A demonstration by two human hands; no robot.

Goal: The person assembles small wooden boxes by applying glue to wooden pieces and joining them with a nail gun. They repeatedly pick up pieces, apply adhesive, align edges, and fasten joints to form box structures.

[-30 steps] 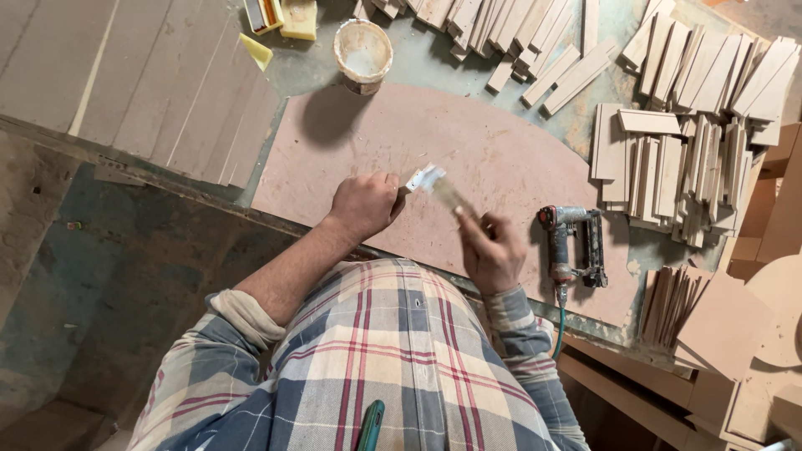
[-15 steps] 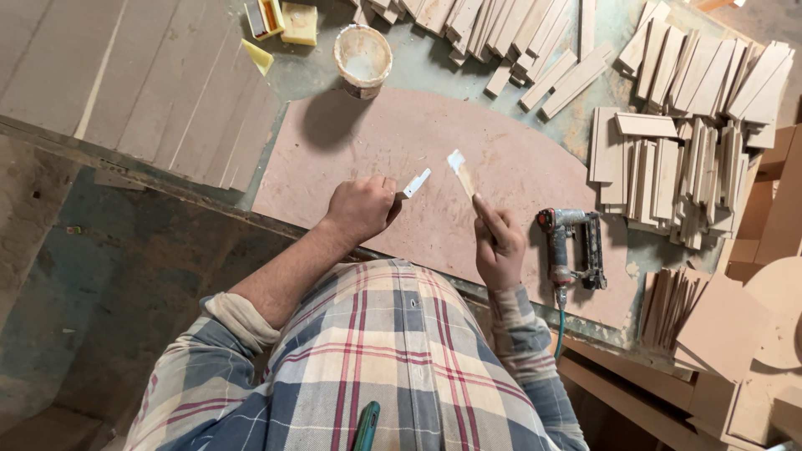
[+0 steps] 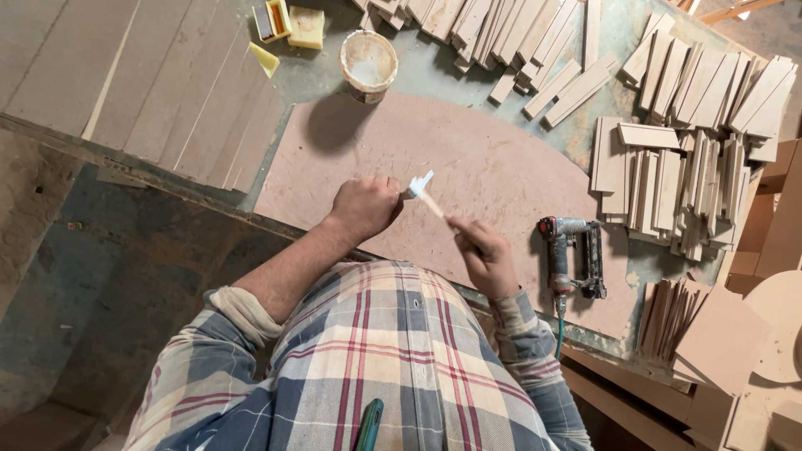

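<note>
My left hand is closed around a small brush whose tip is white with glue. My right hand pinches a thin wooden strip that points up and to the left. The brush tip touches the far end of the strip. Both hands hover over a large curved brown board lying on the workbench. My plaid shirt fills the lower part of the view.
A pneumatic nail gun lies on the board just right of my right hand. A cup of white glue stands at the board's far edge. Piles of cut wooden strips cover the right and far sides. Yellow blocks sit far left.
Brush and strip met a second ago, parted half a second ago, and now touch again. My right hand has tilted the strip back toward the brush.
</note>
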